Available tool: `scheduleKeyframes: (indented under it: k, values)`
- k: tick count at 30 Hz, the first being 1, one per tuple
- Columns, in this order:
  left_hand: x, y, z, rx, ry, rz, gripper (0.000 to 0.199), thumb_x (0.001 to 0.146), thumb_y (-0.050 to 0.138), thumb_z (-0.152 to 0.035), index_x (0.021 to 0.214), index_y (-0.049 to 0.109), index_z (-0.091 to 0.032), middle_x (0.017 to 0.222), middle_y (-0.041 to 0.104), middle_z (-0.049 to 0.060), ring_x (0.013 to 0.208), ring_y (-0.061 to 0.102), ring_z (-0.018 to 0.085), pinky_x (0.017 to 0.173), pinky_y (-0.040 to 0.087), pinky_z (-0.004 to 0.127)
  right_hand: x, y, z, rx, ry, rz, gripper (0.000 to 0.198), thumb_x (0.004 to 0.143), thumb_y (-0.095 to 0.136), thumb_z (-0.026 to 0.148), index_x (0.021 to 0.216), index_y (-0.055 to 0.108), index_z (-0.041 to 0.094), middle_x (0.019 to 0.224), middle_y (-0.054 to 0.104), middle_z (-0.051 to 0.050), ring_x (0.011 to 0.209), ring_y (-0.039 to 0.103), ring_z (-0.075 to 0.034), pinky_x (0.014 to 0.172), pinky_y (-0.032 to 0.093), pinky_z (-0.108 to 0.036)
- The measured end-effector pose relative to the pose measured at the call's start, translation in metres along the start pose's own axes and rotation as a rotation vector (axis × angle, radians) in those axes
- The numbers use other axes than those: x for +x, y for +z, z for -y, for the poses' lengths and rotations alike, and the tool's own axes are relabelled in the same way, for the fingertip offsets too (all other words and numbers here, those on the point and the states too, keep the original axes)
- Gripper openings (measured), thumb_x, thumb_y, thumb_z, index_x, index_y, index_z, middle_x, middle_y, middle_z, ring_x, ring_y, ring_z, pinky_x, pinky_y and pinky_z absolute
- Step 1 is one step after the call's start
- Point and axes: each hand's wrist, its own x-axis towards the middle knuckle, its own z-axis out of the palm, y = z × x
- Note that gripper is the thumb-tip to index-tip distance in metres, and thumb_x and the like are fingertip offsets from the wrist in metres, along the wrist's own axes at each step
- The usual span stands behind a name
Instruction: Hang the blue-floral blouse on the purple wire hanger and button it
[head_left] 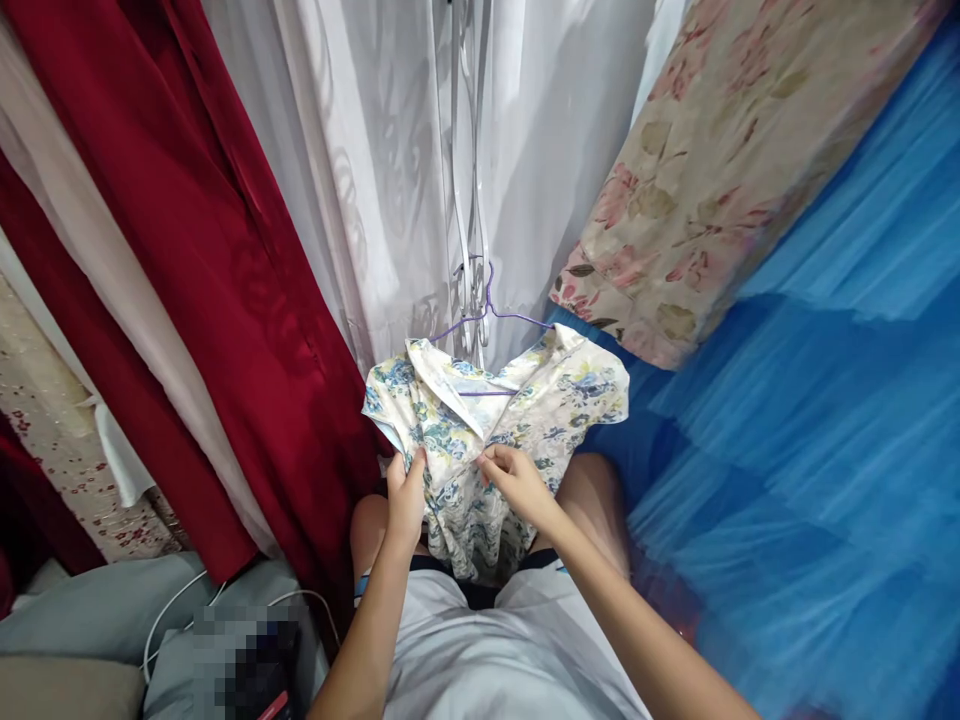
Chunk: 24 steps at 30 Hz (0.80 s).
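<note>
A white dress or blouse with a blue and yellow floral print (pixel 555 420) hangs in front of me on a thin purple hanger (pixel 517 318). Its collar lies open in a V, and the lower part drapes between my knees. My left hand (pixel 406 492) grips the garment's side, the thumb on the front and the fingers partly hidden behind the cloth. At the bottom of the V neckline, my right hand (pixel 517 482) pinches the fabric between thumb and fingertips.
Behind the hanger, white straps (pixel 466 190) dangle before a white curtain (pixel 390 150). Dark red cloth (pixel 247 220) hangs at left. To the right are a pink floral fabric (pixel 667 230) and blue tulle (pixel 795 450). Grey cushions (pixel 90 610) with a white cable lie lower left.
</note>
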Motion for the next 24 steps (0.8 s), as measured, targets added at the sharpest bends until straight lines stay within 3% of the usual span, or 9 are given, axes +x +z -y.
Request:
scheduleKeyframes:
  k: [2, 6, 8, 10, 12, 14, 17, 20, 24]
  values:
    - [-0.010, 0.000, -0.003, 0.059, 0.082, -0.078, 0.029, 0.086, 0.063, -0.040, 0.108, 0.060, -0.021, 0.116, 0.065, 0.007, 0.111, 0.060, 0.021, 0.098, 0.045, 0.030, -0.002, -0.002, 0.001, 0.060, 0.047, -0.085, 0.028, 0.084, 0.055, 0.046, 0.065, 0.057, 0.025, 0.064, 0.062, -0.004, 0.056, 0.045, -0.021, 0.055, 0.031, -0.034]
    - [-0.034, 0.008, 0.000, 0.305, 0.442, -0.314, 0.056, 0.082, 0.070, -0.033, 0.132, 0.045, -0.028, 0.141, 0.045, 0.010, 0.133, 0.043, 0.026, 0.112, 0.033, 0.035, -0.013, -0.006, 0.003, 0.124, 0.104, -0.103, 0.026, 0.078, 0.058, 0.042, 0.056, 0.059, 0.027, 0.050, 0.056, -0.001, 0.044, 0.036, -0.017, 0.049, 0.025, -0.032]
    - [-0.041, 0.018, 0.010, 0.476, 0.518, -0.140, 0.054, 0.080, 0.071, -0.030, 0.129, 0.049, -0.028, 0.137, 0.049, 0.011, 0.131, 0.044, 0.028, 0.112, 0.032, 0.038, -0.018, -0.006, 0.004, 0.141, 0.112, -0.078, 0.025, 0.076, 0.059, 0.039, 0.054, 0.059, 0.028, 0.046, 0.053, 0.000, 0.042, 0.036, -0.017, 0.048, 0.025, -0.032]
    - [-0.043, 0.031, 0.022, 0.596, 0.467, 0.157, 0.032, 0.084, 0.066, -0.029, 0.115, 0.057, -0.028, 0.119, 0.060, 0.010, 0.118, 0.054, 0.028, 0.105, 0.039, 0.039, -0.021, -0.007, 0.007, 0.160, 0.112, -0.051, 0.023, 0.074, 0.060, 0.037, 0.053, 0.060, 0.028, 0.044, 0.052, 0.001, 0.042, 0.037, -0.017, 0.049, 0.027, -0.032]
    - [-0.040, 0.043, 0.032, 0.674, 0.382, 0.346, 0.011, 0.090, 0.055, -0.029, 0.100, 0.060, -0.027, 0.101, 0.065, 0.009, 0.103, 0.060, 0.027, 0.092, 0.045, 0.038, -0.022, -0.009, 0.011, 0.183, 0.115, -0.049, 0.020, 0.075, 0.061, 0.034, 0.056, 0.062, 0.028, 0.043, 0.052, 0.002, 0.042, 0.037, -0.016, 0.049, 0.028, -0.032]
    - [-0.036, 0.054, 0.036, 0.751, 0.363, 0.410, 0.014, 0.094, 0.045, -0.026, 0.095, 0.059, -0.026, 0.096, 0.065, 0.010, 0.096, 0.062, 0.027, 0.085, 0.046, 0.037, -0.020, -0.015, 0.017, 0.195, 0.110, -0.080, 0.022, 0.075, 0.061, 0.032, 0.055, 0.061, 0.025, 0.042, 0.051, 0.002, 0.042, 0.037, -0.014, 0.048, 0.027, -0.030]
    - [-0.035, 0.063, 0.031, 0.924, 0.406, 0.518, 0.024, 0.092, 0.041, -0.018, 0.104, 0.060, -0.024, 0.103, 0.065, 0.013, 0.097, 0.063, 0.028, 0.082, 0.047, 0.037, -0.007, -0.031, 0.036, 0.223, 0.056, -0.235, 0.024, 0.076, 0.063, 0.034, 0.056, 0.060, 0.021, 0.043, 0.049, 0.002, 0.042, 0.034, -0.011, 0.045, 0.023, -0.027]
    - [-0.039, 0.068, 0.019, 1.124, 0.438, 0.654, 0.035, 0.086, 0.044, -0.012, 0.116, 0.059, -0.024, 0.109, 0.065, 0.013, 0.097, 0.065, 0.029, 0.078, 0.048, 0.037, 0.020, -0.050, 0.066, 0.299, -0.023, -0.384, 0.022, 0.072, 0.066, 0.034, 0.059, 0.061, 0.018, 0.043, 0.045, 0.003, 0.040, 0.025, -0.008, 0.042, 0.014, -0.026]
    - [-0.043, 0.070, 0.010, 1.344, 0.452, 0.764, 0.049, 0.074, 0.054, -0.005, 0.120, 0.059, -0.022, 0.112, 0.065, 0.013, 0.095, 0.066, 0.028, 0.075, 0.049, 0.034, 0.061, -0.066, 0.106, 0.436, -0.101, -0.402, 0.020, 0.066, 0.069, 0.032, 0.059, 0.060, 0.016, 0.044, 0.040, 0.005, 0.039, 0.020, -0.005, 0.040, 0.009, -0.025]
